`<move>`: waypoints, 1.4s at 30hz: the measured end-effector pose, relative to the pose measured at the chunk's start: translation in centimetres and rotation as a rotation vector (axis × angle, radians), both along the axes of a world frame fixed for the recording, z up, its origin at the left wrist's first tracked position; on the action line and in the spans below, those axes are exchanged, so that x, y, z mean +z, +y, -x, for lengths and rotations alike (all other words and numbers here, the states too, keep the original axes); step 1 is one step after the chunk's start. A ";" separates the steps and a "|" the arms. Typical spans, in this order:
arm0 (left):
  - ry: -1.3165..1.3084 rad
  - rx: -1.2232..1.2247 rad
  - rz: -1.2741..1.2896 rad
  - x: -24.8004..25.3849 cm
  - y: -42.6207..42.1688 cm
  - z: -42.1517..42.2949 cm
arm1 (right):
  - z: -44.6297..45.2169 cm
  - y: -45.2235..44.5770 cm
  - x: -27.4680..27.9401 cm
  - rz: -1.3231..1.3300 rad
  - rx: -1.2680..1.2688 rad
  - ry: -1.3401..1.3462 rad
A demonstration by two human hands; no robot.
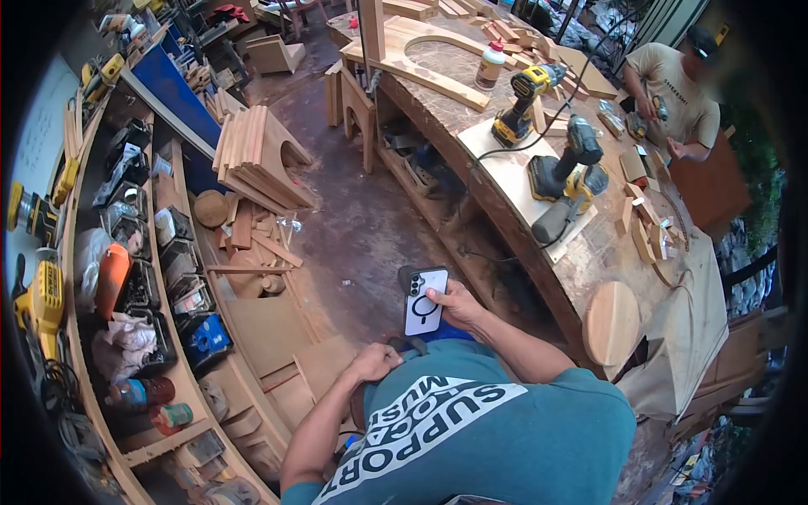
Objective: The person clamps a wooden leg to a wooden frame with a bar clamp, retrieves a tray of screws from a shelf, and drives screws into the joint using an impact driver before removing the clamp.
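My right hand (459, 305) is closed around a smartphone (423, 313), held upright in front of my waist. Its pale back faces me, with a black ring and camera lenses showing, and a dark edge sticks out behind it. At my waist my left hand (376, 362) rests with curled fingers against the hem of my green shirt (505, 429). A small dark thing lies by those fingertips, and I cannot make out whether they grip it.
On the workbench (598, 252) stand a yellow drill (526, 101), a second drill (572, 160), a glue bottle (490, 66) and wood pieces. Across it a person (677, 93) handles a power tool. Shelves (139, 337) with bins and stacked wooden panels (261, 156) line my left.
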State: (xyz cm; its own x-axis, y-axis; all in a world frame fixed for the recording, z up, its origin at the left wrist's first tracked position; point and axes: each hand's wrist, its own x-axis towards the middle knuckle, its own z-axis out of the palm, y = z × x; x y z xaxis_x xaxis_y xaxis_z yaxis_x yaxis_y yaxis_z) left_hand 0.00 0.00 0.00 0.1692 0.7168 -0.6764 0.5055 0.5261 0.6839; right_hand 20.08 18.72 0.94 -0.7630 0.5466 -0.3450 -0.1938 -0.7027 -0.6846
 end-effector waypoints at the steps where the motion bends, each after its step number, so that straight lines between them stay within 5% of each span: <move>1: -0.043 0.082 -0.098 -0.1 0.0 0.2 | 0.4 0.4 -0.5 -0.012 0.006 -0.003; 5: -0.287 0.562 -0.207 3.4 2.6 3.9 | 4.2 2.0 -0.9 0.020 0.024 -0.023; 9: -0.739 0.738 -0.332 10.2 5.9 7.8 | 8.9 4.7 -0.9 0.025 0.283 0.016; 10: -0.790 0.677 -0.294 12.4 6.7 8.7 | 9.7 5.5 0.8 -0.004 0.378 -0.025; 13: -0.481 0.392 -0.034 12.9 10.8 13.8 | 11.4 10.7 2.0 -0.661 0.667 -0.044; 17: -0.250 0.431 0.152 8.5 18.5 18.9 | 11.8 15.1 1.8 -0.520 0.600 -0.101; 23: 0.218 -0.570 -0.147 -0.5 27.4 17.1 | 12.4 18.0 2.9 -0.609 0.472 -0.243; 28: 0.159 -0.733 -0.386 -1.2 31.4 18.3 | 12.7 19.3 4.2 -0.673 0.480 -0.536; 30: 0.182 -0.731 -0.388 1.2 33.1 18.8 | 13.0 18.5 0.8 -0.712 0.390 -0.557; 32: 0.170 -0.835 -0.462 -2.3 35.1 20.3 | 14.7 18.2 0.3 -0.684 0.255 -0.548; 37: -0.022 -1.060 -0.594 -2.2 40.1 25.9 | 21.1 17.4 2.9 -0.607 0.034 -0.662; 40: -0.097 -1.043 -0.611 -0.5 42.3 29.4 | 24.7 17.7 1.3 -1.091 -0.112 -0.588; 42: -0.101 -1.115 -0.586 0.1 43.3 30.7 | 27.0 18.5 0.2 -1.268 0.106 -0.706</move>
